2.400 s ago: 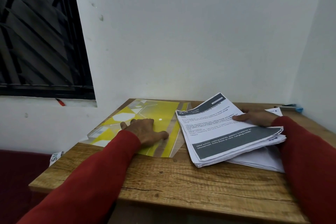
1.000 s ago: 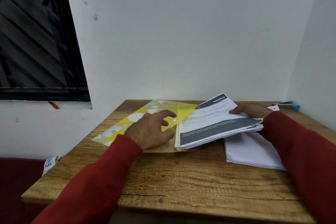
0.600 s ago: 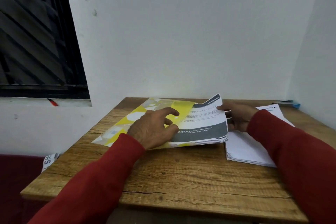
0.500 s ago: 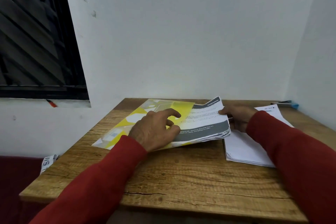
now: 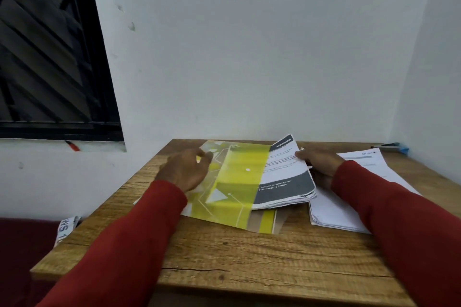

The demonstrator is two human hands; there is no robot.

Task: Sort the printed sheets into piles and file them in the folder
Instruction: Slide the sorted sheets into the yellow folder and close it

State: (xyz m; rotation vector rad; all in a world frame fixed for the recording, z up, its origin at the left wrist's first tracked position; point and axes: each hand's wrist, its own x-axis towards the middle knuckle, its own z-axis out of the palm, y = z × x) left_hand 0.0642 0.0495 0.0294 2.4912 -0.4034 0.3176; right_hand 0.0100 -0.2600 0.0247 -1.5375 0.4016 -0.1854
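Left hand (image 5: pixel 185 172) is lying on the yellow translucent plastic folder (image 5: pixel 229 187), fingers loosely curled, while the thick stack of grey-banded printed sheets (image 5: pixel 287 179) is sitting half inside it on the wooden table (image 5: pixel 249 262). Right hand (image 5: pixel 319 163) is gripping the stack's right edge, beside a white paper pile (image 5: pixel 334 209).

On the top sheet of the printed stack (image 5: pixel 287 177) half tucked under the yellow folder flap (image 5: pixel 234 182), you can read white words on the dark grey band: "(scattered on" and, below, "rack, hanging holder"; the start of each line is hidden by the flap. The smaller lines above are too blurred to read. On the paper strip (image 5: pixel 65 228) hanging beside the table's left edge you can make out "WS 1".
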